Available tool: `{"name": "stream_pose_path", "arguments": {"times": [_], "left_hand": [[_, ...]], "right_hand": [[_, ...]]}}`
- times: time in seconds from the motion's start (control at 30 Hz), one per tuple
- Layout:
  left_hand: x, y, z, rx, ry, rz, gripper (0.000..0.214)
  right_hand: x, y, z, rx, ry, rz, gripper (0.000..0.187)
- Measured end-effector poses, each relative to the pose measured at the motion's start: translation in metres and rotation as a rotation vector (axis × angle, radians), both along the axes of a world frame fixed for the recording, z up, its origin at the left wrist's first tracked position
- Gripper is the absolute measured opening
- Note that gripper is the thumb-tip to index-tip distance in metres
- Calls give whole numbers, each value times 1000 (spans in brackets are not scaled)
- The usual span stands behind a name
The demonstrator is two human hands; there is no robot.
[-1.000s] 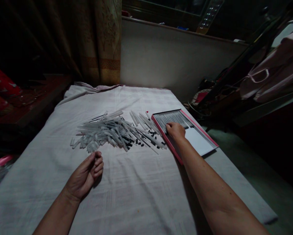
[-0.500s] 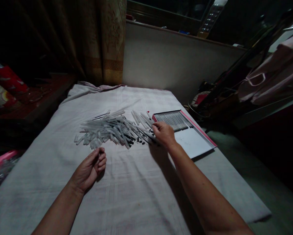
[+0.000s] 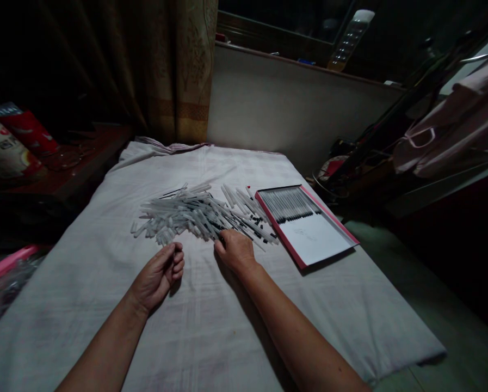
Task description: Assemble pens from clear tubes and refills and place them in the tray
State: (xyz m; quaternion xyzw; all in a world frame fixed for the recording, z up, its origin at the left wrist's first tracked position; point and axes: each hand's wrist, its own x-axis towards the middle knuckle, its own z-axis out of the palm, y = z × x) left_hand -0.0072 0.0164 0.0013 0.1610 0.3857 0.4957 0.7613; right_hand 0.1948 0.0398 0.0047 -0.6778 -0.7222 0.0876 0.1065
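A loose pile of pen parts [image 3: 182, 209], clear barrels, thin dark-tipped refills and small caps, lies on the cloth-covered table. Just in front of its near edge, my left hand [image 3: 160, 275] is closed, thumb pressed to the curled fingers; anything inside is hidden. My right hand [image 3: 238, 250] reaches to the near right edge of the pile with fingers curled down and thumb close to them; what they grip is too small to make out. Black caps [image 3: 262, 227] lie scattered beyond it. To the right, a shallow red-edged box [image 3: 282, 239] holds a row of clear, black-ended pens [image 3: 288, 202].
White cloth [image 3: 198, 337] covers the table. A dark side table at left carries a red container [image 3: 27, 130] and a printed tub [image 3: 5, 149]. A pink-edged item [image 3: 9, 264] sits low at left. Behind are a curtain [image 3: 190, 71] and a sill with a bottle [image 3: 352, 41].
My right hand has moved left from beside the box to the near edge of the pile, uncovering the box's left side. My left hand stays closed in nearly the same place.
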Motion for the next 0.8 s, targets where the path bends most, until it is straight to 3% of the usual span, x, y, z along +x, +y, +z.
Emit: {"name": "stream_pose_path", "arguments": {"times": [0.13,0.27,0.37,0.6,0.7,0.8], "left_hand": [[8,-7,-6,134,221,13,23],[20,-19,-6,444,714,213,19],[24,-25,-2,624,917,173,24],[25,-22,-9,663,998,-47,23],[24,-20,-13,645,1006,-12,21],[22,-18,-15,652,1047,16,21]], "right_hand": [[1,-12,-2,26,71,-11,20],[5,-34,-8,104,255,94,18],[9,-47,-11,162,437,147,18],[22,-52,-12,208,793,110,19],[41,-48,-16,240,724,-12,23],[65,-48,-19,313,478,-194,22]]}}
